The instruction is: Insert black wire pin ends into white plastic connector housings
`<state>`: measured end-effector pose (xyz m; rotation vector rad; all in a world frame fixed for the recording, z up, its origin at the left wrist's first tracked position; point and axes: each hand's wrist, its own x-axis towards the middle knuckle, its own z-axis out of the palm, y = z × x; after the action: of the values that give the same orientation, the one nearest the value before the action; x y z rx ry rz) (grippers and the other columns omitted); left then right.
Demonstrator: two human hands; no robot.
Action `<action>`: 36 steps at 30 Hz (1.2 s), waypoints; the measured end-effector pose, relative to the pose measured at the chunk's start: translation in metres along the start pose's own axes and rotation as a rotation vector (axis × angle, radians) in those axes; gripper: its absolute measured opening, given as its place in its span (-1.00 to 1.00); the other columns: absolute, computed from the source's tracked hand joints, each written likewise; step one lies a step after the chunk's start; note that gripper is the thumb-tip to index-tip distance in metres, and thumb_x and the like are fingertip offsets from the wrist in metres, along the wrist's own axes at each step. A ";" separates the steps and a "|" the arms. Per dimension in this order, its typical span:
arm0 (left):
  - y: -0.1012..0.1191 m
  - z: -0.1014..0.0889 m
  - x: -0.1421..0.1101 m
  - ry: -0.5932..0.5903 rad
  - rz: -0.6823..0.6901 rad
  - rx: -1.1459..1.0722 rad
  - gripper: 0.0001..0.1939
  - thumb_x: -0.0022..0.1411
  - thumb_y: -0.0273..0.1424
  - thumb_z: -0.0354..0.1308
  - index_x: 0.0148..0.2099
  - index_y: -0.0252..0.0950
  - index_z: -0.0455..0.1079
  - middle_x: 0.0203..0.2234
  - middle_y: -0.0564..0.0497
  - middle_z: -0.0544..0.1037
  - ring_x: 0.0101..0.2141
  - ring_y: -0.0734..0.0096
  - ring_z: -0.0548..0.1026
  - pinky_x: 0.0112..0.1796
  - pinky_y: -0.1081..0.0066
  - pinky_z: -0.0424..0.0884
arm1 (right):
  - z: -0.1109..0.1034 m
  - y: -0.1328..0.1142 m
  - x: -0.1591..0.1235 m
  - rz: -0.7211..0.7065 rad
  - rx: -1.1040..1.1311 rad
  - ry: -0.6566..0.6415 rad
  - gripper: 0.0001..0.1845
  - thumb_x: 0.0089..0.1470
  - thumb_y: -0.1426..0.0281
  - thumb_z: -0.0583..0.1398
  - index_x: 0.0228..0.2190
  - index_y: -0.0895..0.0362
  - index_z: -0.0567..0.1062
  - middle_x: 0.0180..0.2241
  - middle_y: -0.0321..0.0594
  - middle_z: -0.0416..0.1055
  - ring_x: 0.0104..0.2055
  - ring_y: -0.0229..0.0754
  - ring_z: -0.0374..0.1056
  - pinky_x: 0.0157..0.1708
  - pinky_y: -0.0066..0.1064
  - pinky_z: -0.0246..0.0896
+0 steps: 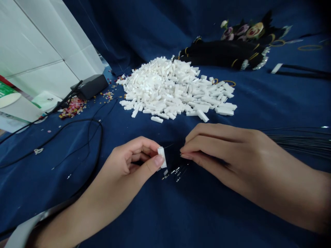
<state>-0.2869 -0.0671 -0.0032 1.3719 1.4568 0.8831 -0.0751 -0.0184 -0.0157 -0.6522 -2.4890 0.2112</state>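
Note:
A small white connector housing (162, 157), with a row of slots on its face, is pinched between the thumb and forefinger of my left hand (134, 158). Across a short gap, my right hand (224, 148) has its fingertips pressed together on what looks like a thin black wire, mostly hidden by the fingers. Below and between the hands, several wire ends with shiny metal terminals (176, 170) lie on the dark blue cloth (165, 213). Black wires (302, 143) run out to the right from behind my right hand.
A large heap of white connector housings (165, 86) lies ahead. Behind it are banded black cable bundles (219, 53) and artificial flowers (243, 31). To the left are a black cable (100, 137), a black box (89, 86), a paper cup (18, 106) and coloured confetti (73, 106).

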 end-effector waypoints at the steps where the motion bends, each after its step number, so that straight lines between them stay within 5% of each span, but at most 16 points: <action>1: 0.000 0.000 0.000 -0.002 -0.006 -0.007 -0.94 0.20 -0.43 0.25 -0.33 -0.16 0.50 -0.52 0.22 0.55 -0.45 0.66 0.51 -0.44 0.80 0.40 | 0.000 0.000 0.001 0.033 0.020 0.008 -0.78 0.23 0.52 0.06 -0.36 0.18 0.50 -0.34 -0.23 0.39 -0.39 -0.31 0.31 -0.42 -0.43 0.21; 13: -0.002 0.000 -0.007 -0.053 -0.024 -0.086 -0.95 0.23 -0.38 0.27 -0.32 -0.12 0.51 -0.51 0.22 0.53 -0.44 0.64 0.47 -0.39 0.74 0.37 | 0.004 -0.006 0.005 -0.080 0.036 0.029 -0.84 0.15 0.59 0.08 -0.34 0.25 0.47 -0.35 -0.19 0.36 -0.43 -0.34 0.25 -0.48 -0.48 0.21; 17: -0.001 0.000 -0.006 -0.046 -0.025 -0.079 -0.93 0.24 -0.38 0.25 -0.33 -0.17 0.50 -0.54 0.20 0.50 -0.46 0.62 0.45 -0.41 0.69 0.36 | 0.004 -0.014 0.003 -0.063 0.072 0.043 -0.74 0.14 0.62 0.04 -0.18 0.28 0.46 -0.28 -0.15 0.36 -0.38 -0.35 0.28 -0.47 -0.53 0.25; 24: 0.001 0.002 -0.004 -0.063 -0.029 -0.056 -0.93 0.25 -0.37 0.23 -0.33 -0.20 0.47 -0.51 0.19 0.49 -0.44 0.60 0.44 -0.38 0.66 0.37 | 0.007 -0.015 0.003 -0.022 0.129 0.154 -0.77 0.20 0.59 0.12 -0.13 0.14 0.41 -0.27 -0.33 0.37 -0.32 -0.45 0.32 -0.41 -0.65 0.22; 28: -0.002 0.001 -0.004 -0.029 -0.048 -0.091 -0.92 0.28 -0.36 0.20 -0.29 -0.21 0.44 -0.49 0.17 0.50 -0.44 0.60 0.46 -0.43 0.66 0.36 | 0.003 -0.009 0.004 -0.026 0.147 0.002 -0.96 0.20 0.46 0.18 -0.27 0.19 0.43 -0.34 -0.30 0.36 -0.39 -0.39 0.31 -0.43 -0.54 0.21; 31: -0.002 0.002 -0.004 -0.011 -0.074 -0.102 -0.91 0.28 -0.31 0.20 -0.26 -0.20 0.43 -0.49 0.17 0.49 -0.43 0.59 0.47 -0.44 0.66 0.37 | -0.011 -0.004 0.006 -0.007 0.097 -0.136 -0.89 0.16 0.39 0.22 -0.25 0.14 0.42 -0.27 -0.28 0.38 -0.44 -0.34 0.31 -0.47 -0.46 0.20; 33: -0.002 0.002 -0.003 -0.004 -0.074 -0.089 -0.92 0.27 -0.32 0.20 -0.27 -0.20 0.43 -0.49 0.16 0.49 -0.43 0.58 0.47 -0.43 0.66 0.37 | -0.024 -0.001 0.005 -0.055 0.009 -0.163 -0.96 0.19 0.45 0.15 -0.28 0.10 0.41 -0.31 -0.31 0.39 -0.48 -0.33 0.30 -0.52 -0.44 0.12; 36: 0.000 0.004 -0.002 -0.005 -0.062 -0.060 -0.92 0.25 -0.35 0.21 -0.30 -0.22 0.43 -0.51 0.15 0.48 -0.45 0.55 0.46 -0.45 0.64 0.38 | -0.039 0.004 -0.009 -0.135 -0.113 -0.169 -0.82 0.25 0.37 0.02 -0.35 0.04 0.40 -0.40 -0.32 0.39 -0.54 -0.30 0.26 -0.59 -0.38 0.01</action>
<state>-0.2836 -0.0697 -0.0040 1.2777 1.4503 0.8766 -0.0450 -0.0187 0.0113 -0.5271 -2.7116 0.0779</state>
